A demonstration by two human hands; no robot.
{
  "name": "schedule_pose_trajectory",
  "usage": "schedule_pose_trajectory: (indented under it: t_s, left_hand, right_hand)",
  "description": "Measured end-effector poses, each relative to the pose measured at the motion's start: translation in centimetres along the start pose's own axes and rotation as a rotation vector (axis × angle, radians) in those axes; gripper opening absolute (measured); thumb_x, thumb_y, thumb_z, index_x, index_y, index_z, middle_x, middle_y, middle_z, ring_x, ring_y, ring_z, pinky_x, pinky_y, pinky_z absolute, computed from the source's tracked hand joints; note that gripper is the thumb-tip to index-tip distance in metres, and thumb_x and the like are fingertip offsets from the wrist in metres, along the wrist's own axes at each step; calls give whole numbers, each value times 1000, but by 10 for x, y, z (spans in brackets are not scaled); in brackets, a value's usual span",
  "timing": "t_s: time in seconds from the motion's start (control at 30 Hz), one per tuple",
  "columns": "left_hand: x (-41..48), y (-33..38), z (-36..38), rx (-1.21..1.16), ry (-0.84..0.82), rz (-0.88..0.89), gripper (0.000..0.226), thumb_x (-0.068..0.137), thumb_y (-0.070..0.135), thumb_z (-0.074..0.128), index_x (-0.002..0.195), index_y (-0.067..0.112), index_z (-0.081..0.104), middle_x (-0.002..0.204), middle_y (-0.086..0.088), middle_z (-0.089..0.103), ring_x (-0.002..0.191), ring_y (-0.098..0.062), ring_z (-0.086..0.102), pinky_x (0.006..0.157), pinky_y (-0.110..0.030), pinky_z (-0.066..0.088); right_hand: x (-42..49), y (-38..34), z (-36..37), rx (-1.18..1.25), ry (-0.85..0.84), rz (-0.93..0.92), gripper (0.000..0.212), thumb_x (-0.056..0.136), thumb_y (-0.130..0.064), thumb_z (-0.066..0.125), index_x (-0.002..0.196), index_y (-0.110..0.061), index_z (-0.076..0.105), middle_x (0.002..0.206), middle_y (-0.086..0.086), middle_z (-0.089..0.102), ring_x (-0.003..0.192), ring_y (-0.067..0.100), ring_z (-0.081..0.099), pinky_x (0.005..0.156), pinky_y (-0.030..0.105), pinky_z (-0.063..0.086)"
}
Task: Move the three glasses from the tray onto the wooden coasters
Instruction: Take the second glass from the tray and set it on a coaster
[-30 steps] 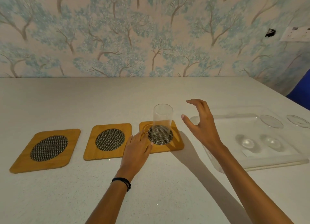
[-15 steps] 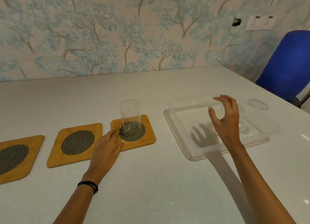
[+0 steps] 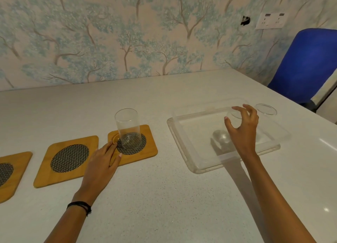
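Observation:
One clear glass (image 3: 128,129) stands upright on the right wooden coaster (image 3: 142,151). My left hand (image 3: 102,167) lies flat on that coaster's near left corner, fingers spread, holding nothing. Two more coasters, the middle coaster (image 3: 54,170) and the left coaster (image 3: 11,177), are bare. In the clear tray (image 3: 184,146) stand two more glasses, hard to see: a nearer glass (image 3: 228,128) and a far right glass (image 3: 265,109). My right hand (image 3: 242,129) hovers with curled fingers around the nearer glass's rim; I cannot tell if it touches.
The white speckled table (image 3: 155,197) runs to a wallpapered wall behind. Its right edge slants past the tray. A blue chair (image 3: 306,66) stands beyond the far right corner. A wall socket (image 3: 271,20) is on the wall above.
The view has swung right. My right hand has moved from beside the placed glass over to the tray, onto a glass there. My left hand stayed on the right coaster.

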State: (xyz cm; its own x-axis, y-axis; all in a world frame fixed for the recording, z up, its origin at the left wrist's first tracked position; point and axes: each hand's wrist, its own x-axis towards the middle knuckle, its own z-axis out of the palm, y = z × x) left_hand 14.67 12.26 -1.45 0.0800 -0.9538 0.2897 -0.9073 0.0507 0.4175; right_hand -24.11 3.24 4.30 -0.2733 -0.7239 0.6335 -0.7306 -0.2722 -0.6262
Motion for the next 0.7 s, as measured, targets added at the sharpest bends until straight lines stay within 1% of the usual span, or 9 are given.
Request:
schedule_pose_trajectory:
  t_s: [0.1,0.2,0.27,0.37,0.43,0.57,0.7]
  left_hand:
    - [0,0,0,3,-4,-7,44,93,26,51,132,5,48,137,-15,50,123,-32,47,106,-46,31]
    - [0,1,-1,3,-6,-9,44,93,26,50,132,5,48,137,-15,50,122,-32,48,107,-47,32]
    - [0,1,0,1,-5,-9,44,93,26,51,132,6,48,137,-15,51,122,-32,48,107,-47,32]
    - [0,1,0,2,-8,-12,44,93,26,50,132,6,48,138,-14,50,123,-32,48,106,-46,31]
    - [0,1,0,1,-6,-13,44,93,26,51,132,5,48,138,-14,50,123,-32,48,106,-46,32]
    - [0,0,0,-8,-8,-13,44,93,26,50,133,6,47,139,-14,49,124,-32,47,109,-48,30]
    - [0,-1,0,-10,-8,-13,44,93,26,50,132,6,47,137,-15,50,123,-33,48,107,-47,30]
  right_hand:
    - [-1,3,0,22,2,44,40,81,-22,68,118,-16,54,137,16,39,126,29,38,94,30,36]
    - [-2,3,-1,57,6,79,46,80,-22,70,121,-14,51,137,18,37,126,31,40,98,35,40]
    - [-2,3,-1,60,6,89,48,80,-22,70,122,-14,49,136,17,38,124,31,43,97,38,43]
    - [-3,5,-1,62,-4,105,50,81,-24,69,125,-15,47,133,17,42,120,29,47,91,30,41]
    - [-4,6,0,69,-13,109,51,81,-24,69,126,-17,46,133,16,44,119,28,47,90,27,39]
    - [-4,7,0,94,-8,114,50,81,-25,69,125,-19,47,132,15,45,119,27,48,92,27,39]
    - [-4,9,1,102,0,108,50,79,-25,71,124,-21,48,131,15,46,116,27,49,93,29,40]
